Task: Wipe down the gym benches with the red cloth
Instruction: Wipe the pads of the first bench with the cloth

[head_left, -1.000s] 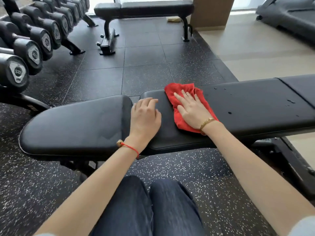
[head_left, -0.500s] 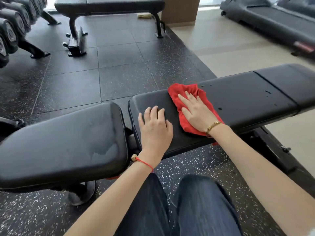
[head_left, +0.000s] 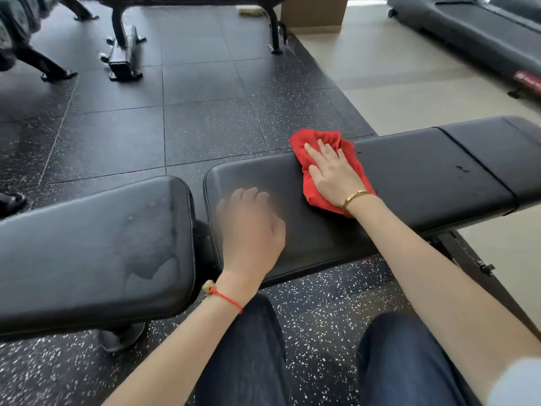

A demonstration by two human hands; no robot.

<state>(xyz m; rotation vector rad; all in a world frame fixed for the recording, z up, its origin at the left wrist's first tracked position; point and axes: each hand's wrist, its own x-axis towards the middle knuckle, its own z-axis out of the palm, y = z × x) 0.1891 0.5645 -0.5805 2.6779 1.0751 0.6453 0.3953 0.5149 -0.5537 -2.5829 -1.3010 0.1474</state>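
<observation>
Head view: the right hand (head_left: pixel 333 174) lies flat, fingers straight, pressing the red cloth (head_left: pixel 320 168) on the bench surface (head_left: pixel 415 177) at its far edge. The left hand (head_left: pixel 251 230), blurred, fingers loosely curled, rests beside the cloth. Beyond the bench stand another bench (head_left: pixel 126 54) and a treadmill (head_left: pixel 468 27).

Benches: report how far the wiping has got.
Done, it seems: the seat pad shows drying wet streaks. In hand: the right hand presses the cloth flat on the back pad at its far edge; the left hand, blurred, is over the pad's near end. Left: the pad's right stretch, with specks, and the far bench.
</observation>
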